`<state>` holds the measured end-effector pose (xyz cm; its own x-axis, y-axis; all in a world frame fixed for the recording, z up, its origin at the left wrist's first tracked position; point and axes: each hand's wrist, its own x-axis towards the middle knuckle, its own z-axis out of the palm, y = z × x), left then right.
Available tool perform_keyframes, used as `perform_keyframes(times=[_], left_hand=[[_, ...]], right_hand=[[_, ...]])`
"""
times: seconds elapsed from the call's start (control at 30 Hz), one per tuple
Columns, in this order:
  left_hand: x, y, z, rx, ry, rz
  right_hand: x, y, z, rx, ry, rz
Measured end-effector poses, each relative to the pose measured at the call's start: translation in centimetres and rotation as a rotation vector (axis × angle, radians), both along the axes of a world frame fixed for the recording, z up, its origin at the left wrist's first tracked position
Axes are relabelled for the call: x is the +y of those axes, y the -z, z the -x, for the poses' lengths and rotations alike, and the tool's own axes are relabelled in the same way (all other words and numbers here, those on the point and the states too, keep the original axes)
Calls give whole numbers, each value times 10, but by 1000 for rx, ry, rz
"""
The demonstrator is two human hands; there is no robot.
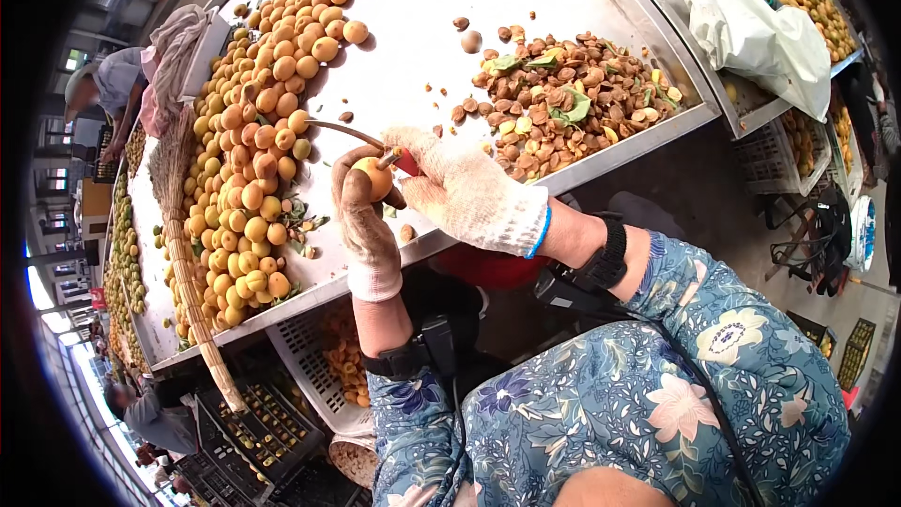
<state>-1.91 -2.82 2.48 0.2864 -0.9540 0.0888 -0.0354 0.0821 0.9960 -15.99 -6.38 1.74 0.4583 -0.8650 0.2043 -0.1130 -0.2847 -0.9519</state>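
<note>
Both my hands wear knitted work gloves and meet above the near edge of the pale metal table. In my left hand, whose glove is stained brown, an orange apricot is held between thumb and fingers. My right hand is closed on a red-handled knife; a thin, curved brown blade appears to reach left from it over the table. Its tip end is by the apricot, where my fingers partly hide the contact. Left of my hands spreads a large pile of apricots.
To the right lies a heap of brown pits with scraps and leaves. A straw broom leans along the left side. Below the table edge stands a white crate of orange fruit halves. A white sack lies farther right. Another person stands far left.
</note>
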Motion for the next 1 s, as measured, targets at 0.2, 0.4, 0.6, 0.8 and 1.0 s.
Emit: perform_keyframes(times=[0.2,0.4,0.6,0.8,1.0], left_hand=[[5,6,0,-289,-94,48],[8,7,-1,-310,-110,42],[11,17,-6,-135,-96,-29],[4,25,-18,707,121,-31],[1,26,-24,678,-70,-29]], right_hand=[[10,-8,-4,135,43,39],[20,-9,-7,52,26,-81],[15,-7,-3,73,-113,-230],[15,-46,15,-270,-771,-1144],[14,-37,11,-537,-397,-1154]])
